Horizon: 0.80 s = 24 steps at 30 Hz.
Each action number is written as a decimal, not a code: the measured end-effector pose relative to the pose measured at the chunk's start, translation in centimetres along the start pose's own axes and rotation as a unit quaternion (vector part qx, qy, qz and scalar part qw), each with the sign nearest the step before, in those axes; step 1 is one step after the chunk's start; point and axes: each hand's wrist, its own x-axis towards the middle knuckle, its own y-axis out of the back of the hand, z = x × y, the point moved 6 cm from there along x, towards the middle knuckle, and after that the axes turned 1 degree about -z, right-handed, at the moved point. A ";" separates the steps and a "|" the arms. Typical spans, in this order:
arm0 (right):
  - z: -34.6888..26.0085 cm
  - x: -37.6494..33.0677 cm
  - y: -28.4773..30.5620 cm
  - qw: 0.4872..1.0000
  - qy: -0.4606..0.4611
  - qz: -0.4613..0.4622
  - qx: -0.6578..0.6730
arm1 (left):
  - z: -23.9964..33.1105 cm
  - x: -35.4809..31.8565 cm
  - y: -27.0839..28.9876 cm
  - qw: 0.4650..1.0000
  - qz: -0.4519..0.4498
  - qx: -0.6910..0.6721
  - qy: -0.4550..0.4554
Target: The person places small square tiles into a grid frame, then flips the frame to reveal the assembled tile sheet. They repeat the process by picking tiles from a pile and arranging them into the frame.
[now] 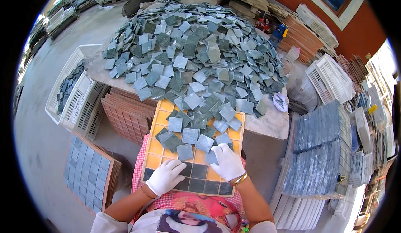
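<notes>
A wooden grid tray [151, 149] with yellow-orange compartments leans across my lap. Dark square stone tiles [196, 186] fill its nearest row and part of the row above. My left hand [166, 178], in a white glove, rests over the left of those rows, thumb and forefinger apart with nothing visible between them. In a matching glove, my right hand [228, 163] pinches a grey-green stone tile [211, 157] at the tray's right side. Loose tiles [190, 136] lie scattered over the tray's upper half, one of them just above the right fingertips.
A big heap of stone tiles [196, 49] covers the table [267, 124] ahead. At left stand white plastic crates [77, 112], stacked brown grid trays [125, 116] and a tile-filled tray [85, 170]. Wrapped stacks of tiles [315, 149] stand at right.
</notes>
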 end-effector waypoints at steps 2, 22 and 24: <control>-0.7 -0.9 0.1 0.999 -0.018 -0.030 0.015 | 1.0 -0.3 0.4 1.000 -0.003 0.007 -0.002; 0.5 -5.2 -1.9 0.998 -0.031 0.048 0.033 | -1.3 4.0 3.7 0.988 0.044 0.143 0.039; 0.4 -5.8 -3.3 0.999 -0.039 -0.002 0.011 | -1.7 2.5 4.9 0.989 0.031 0.140 0.028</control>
